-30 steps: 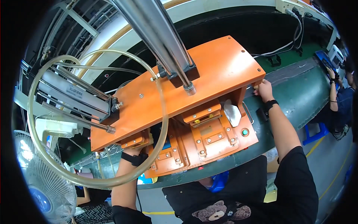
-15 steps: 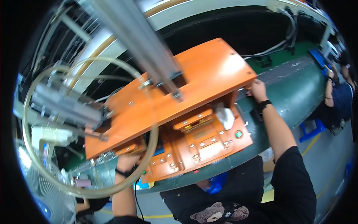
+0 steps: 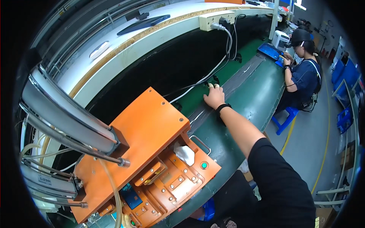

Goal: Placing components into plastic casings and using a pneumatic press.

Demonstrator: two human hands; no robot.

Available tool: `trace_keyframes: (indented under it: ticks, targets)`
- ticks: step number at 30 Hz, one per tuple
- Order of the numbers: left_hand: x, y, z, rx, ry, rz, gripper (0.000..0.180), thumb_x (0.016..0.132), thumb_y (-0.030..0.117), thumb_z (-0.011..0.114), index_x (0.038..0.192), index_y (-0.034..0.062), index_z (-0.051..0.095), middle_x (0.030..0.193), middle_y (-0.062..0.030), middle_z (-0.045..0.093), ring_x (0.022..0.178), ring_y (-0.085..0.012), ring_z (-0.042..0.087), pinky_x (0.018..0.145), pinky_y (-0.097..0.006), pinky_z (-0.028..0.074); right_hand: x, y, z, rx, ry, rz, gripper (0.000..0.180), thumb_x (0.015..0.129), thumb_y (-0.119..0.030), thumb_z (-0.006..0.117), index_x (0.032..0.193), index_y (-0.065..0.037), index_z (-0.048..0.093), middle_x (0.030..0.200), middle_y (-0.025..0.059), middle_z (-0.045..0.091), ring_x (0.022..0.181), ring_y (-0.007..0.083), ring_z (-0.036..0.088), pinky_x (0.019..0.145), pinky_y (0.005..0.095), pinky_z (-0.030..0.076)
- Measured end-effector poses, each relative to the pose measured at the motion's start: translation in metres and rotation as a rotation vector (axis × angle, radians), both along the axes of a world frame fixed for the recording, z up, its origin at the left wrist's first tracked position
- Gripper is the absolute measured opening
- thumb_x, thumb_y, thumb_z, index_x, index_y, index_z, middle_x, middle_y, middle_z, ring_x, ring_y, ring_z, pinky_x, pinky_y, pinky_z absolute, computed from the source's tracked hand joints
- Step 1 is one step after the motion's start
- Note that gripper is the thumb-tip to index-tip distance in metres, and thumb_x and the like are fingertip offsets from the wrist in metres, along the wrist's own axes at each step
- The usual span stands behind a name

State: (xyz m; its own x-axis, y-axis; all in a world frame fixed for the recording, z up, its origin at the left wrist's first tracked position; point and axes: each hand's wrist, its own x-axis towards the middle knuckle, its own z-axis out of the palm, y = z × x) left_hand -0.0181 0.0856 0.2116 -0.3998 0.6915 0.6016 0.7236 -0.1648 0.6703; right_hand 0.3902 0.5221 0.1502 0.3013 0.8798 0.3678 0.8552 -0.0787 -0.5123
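Note:
My right hand (image 3: 215, 97) is stretched far out and lies flat on the dark belt strip (image 3: 243, 76) that runs along the green bench (image 3: 262, 98). Its fingers point away from me, pale covers sit on the fingertips, and I see nothing in its grip. A black band is on the wrist. Nearer to me stands an orange press fixture (image 3: 152, 125) with a white pad (image 3: 185, 154), a green button (image 3: 204, 165) and a small blue part (image 3: 133, 197) on its lower plate. My left hand is out of view.
A metal cylinder (image 3: 64, 117) and clear hoses rise from the press at left. A white power strip (image 3: 216, 21) with a grey cable hangs on the back rail. Another person (image 3: 304, 76) sits on a blue stool (image 3: 287, 117) farther along the bench, working at a blue tray.
My right hand left the side of the orange press and reached farther out onto the belt. The view swung right, and my left hand under the press dropped out of sight.

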Motion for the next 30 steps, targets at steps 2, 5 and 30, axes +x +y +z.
trace_keyframes:
  ticks: [2,5,30]
  targets:
    - [0.003,0.001,0.006,0.003,0.045,-0.004,0.058,0.102,0.042,0.032,0.126,-0.0070,0.054,0.132,-0.0280,0.053,0.125,-0.0437,0.048,0.109,-0.051,0.034,0.004,0.006,0.012,-0.305,-0.165,-0.111,0.066,0.080,-0.034,0.064,0.140,-0.010,0.046,0.151,0.0214,0.033,0.139,0.0420,0.031,0.102,0.0520,0.039]
    - [0.008,-0.007,0.006,0.085,-0.011,0.013,0.056,0.103,0.038,0.032,0.119,-0.0096,0.058,0.125,-0.0296,0.057,0.119,-0.0450,0.053,0.104,-0.051,0.039,-0.018,0.019,0.002,-0.449,-0.159,-0.086,0.062,0.084,-0.039,0.062,0.141,-0.020,0.048,0.158,0.0244,0.020,0.146,0.0458,0.015,0.111,0.0603,0.023]
    - [-0.012,-0.018,0.011,0.198,0.405,0.082,0.056,0.103,0.037,0.039,0.125,-0.0123,0.051,0.123,-0.0292,0.055,0.114,-0.0448,0.053,0.101,-0.050,0.041,0.068,-0.222,0.030,-0.325,2.105,0.388,0.041,0.088,-0.031,0.068,0.118,-0.009,0.050,0.104,0.0114,0.058,0.094,0.0258,0.061,0.095,0.0453,0.052]
